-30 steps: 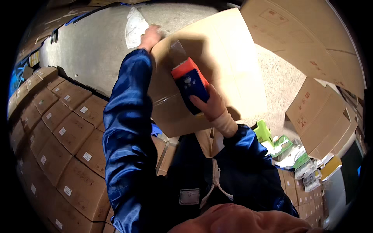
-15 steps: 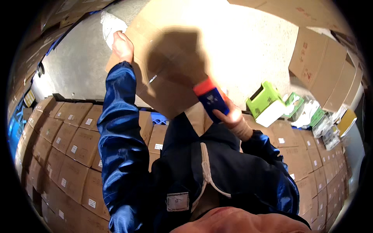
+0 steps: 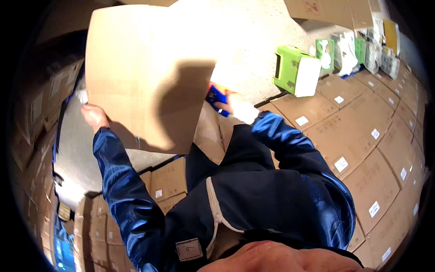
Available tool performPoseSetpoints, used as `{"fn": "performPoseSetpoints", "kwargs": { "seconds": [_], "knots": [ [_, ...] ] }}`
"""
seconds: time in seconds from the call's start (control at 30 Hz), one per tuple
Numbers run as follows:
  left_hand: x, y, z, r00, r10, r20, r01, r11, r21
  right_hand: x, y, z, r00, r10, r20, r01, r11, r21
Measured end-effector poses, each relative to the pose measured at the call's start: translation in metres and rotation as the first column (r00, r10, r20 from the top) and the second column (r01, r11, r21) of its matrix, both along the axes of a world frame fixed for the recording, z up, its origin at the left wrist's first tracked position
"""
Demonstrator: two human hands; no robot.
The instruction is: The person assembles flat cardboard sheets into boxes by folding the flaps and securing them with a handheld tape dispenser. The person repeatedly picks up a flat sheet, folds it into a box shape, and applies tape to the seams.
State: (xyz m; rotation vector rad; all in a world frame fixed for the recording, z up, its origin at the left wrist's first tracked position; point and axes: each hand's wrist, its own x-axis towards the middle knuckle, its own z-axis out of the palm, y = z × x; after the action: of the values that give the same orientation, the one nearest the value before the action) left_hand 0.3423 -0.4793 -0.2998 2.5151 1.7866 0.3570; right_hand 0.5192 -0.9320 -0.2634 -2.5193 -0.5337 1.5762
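The cardboard sheet [image 3: 131, 86] is held above the near edge of the pale surface [image 3: 253, 50], its left edge pinched by the left hand [image 3: 95, 117]. Beside its right edge, a blue-and-red object [image 3: 215, 96], partly hidden, seems gripped by the right hand [image 3: 234, 103]; for any move, clearance between both is called for.
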Motion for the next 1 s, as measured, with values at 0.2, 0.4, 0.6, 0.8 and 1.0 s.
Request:
{"fn": "performPoseSetpoints", "kwargs": {
  "seconds": [0.2,0.4,0.6,0.8,1.0],
  "knots": [
    [-0.005,-0.003,0.01,0.998,0.066,0.007,-0.066,0.997,-0.05,-0.04,0.037,-0.037,0.993,-0.115,0.018,0.116,0.991,-0.064],
    [-0.019,0.016,0.021,0.969,0.059,0.238,0.019,0.95,-0.311,-0.012,0.031,-0.03,0.978,-0.132,0.16,0.119,0.989,0.089],
    [0.057,-0.037,0.089,0.885,0.215,0.414,0.292,0.437,-0.851,0.103,-0.041,0.025,0.826,-0.363,0.431,0.405,0.914,-0.008],
    [0.122,-0.14,0.037,0.701,0.45,0.553,0.497,0.248,-0.832,0.179,-0.117,-0.008,0.777,-0.316,0.544,0.419,0.905,-0.072],
    [0.159,-0.183,-0.014,0.719,0.31,0.622,0.425,0.513,-0.746,0.171,-0.193,-0.062,0.704,-0.405,0.584,0.59,0.791,-0.163]
  ]
}}
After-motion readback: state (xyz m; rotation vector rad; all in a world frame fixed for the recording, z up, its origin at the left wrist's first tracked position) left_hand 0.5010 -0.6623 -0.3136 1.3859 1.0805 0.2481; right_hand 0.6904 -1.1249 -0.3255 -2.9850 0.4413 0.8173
